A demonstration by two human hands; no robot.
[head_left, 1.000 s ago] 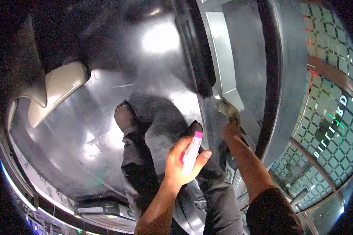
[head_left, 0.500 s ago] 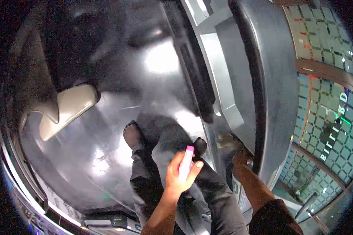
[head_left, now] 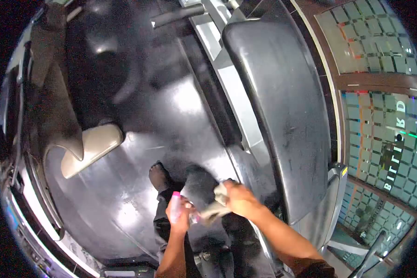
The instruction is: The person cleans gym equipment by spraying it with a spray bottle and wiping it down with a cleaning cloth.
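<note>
My left hand (head_left: 180,217) is closed around a small pale bottle with a pink cap (head_left: 175,206), held upright above my legs. A clear, pinkish bit shows beside its fingers; I cannot make out what it is. My right hand (head_left: 240,200) is closed on a crumpled beige cloth (head_left: 215,209), which hangs toward the left hand and is blurred by motion. The two hands are close together, the cloth just right of the bottle. Below them are my dark trousers and a foot in a dark sock (head_left: 159,177).
A shiny black surface (head_left: 139,185) spreads under my feet. A long black padded piece (head_left: 287,116) runs along the right, beside a grey metal frame (head_left: 238,97). A beige pad (head_left: 90,148) is at the left. Patterned glass with lettering (head_left: 380,139) stands at far right.
My right hand has come out of the gap by the padded piece and now holds the beige cloth. My left hand has moved left with the bottle. The view has shifted.
</note>
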